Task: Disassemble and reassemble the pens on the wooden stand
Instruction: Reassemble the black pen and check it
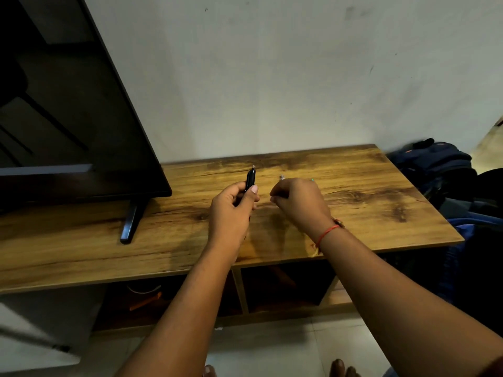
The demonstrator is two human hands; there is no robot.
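Seemingly mid-disassembly above the counter point(367, 213): grips the black pen point(250, 180), tip toward twelve o'clock, in the left hand point(231, 213), fingers point(251, 195) curled round it; appears to pinch a small silvery part point(281, 176) in the right hand point(299, 202), at the pen's three o'clock. Next likely calls for lining both up squarely.

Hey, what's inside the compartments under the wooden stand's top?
Left compartment: an orange object and a white curved thing, too dim to identify. Right compartment looks dark; the left forearm hides part of the left one.
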